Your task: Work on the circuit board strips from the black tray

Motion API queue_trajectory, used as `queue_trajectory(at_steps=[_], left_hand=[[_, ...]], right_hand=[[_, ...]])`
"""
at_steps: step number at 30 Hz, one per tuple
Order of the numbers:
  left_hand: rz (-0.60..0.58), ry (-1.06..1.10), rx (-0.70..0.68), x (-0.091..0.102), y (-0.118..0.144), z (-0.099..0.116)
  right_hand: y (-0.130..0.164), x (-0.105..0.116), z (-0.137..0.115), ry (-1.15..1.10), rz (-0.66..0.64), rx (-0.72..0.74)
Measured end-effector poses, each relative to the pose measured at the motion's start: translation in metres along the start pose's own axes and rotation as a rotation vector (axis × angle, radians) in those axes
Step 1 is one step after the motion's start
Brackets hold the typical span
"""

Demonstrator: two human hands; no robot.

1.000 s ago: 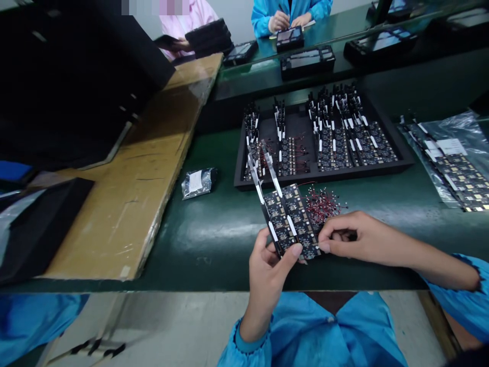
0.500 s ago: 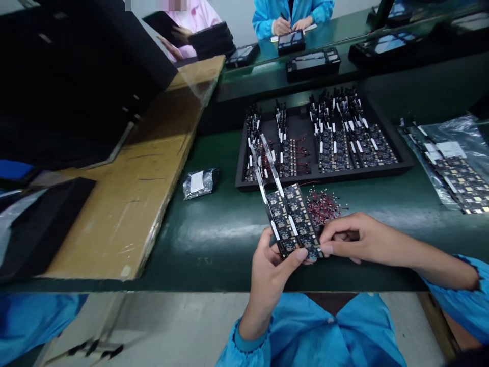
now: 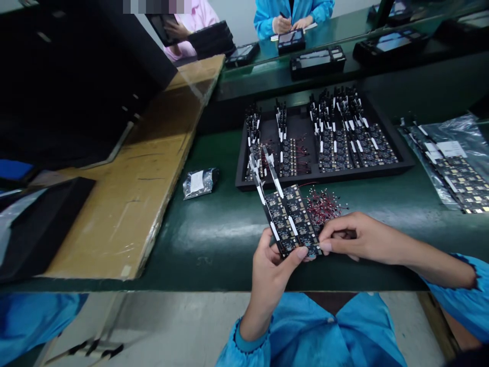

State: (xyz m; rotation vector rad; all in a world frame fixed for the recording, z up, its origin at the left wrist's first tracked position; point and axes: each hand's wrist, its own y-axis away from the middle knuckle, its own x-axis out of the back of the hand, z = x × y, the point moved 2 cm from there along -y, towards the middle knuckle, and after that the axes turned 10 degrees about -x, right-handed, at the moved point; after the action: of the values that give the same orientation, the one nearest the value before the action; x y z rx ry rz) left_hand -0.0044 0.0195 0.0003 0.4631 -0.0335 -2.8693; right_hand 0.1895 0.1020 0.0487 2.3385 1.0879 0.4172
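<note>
We work at the green desk [image 3: 214, 239]; at its 12 o'clock lies the black tray [image 3: 401, 158] with rows of finished boards, and at 9 o'clock a cardboard sheet [image 3: 145, 173]. The circuit board panel [image 3: 292, 219] stands tilted above the desk edge at 6 o'clock. Our left hand [image 3: 269, 275] has its grip clamped on the lower end of the panel, thumb on top. Our right hand [image 3: 355, 237], at 3 o'clock from the panel, has its fingers closed together at the panel's corner; what they pinch we cannot tell. The small red wired parts [image 3: 323, 204] lie just beside. We judge it best to support the panel by its edges, not to bend it, and to press gently.
</note>
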Motion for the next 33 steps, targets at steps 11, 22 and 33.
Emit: queue_trajectory(at_steps=[11, 22, 33], left_hand=[[-0.005, -0.013, -0.009, -0.002, 0.0, 0.002], [0.017, -0.04, 0.015, -0.004, 0.0, 0.003], [0.014, -0.02, 0.039, -0.005, 0.0, 0.004]], right_hand=[[-0.002, 0.003, 0.004, 0.046, -0.003, 0.113], [-0.007, 0.001, 0.011, -0.095, -0.035, 0.197], [-0.003, 0.0, 0.009, -0.02, 0.045, 0.08]])
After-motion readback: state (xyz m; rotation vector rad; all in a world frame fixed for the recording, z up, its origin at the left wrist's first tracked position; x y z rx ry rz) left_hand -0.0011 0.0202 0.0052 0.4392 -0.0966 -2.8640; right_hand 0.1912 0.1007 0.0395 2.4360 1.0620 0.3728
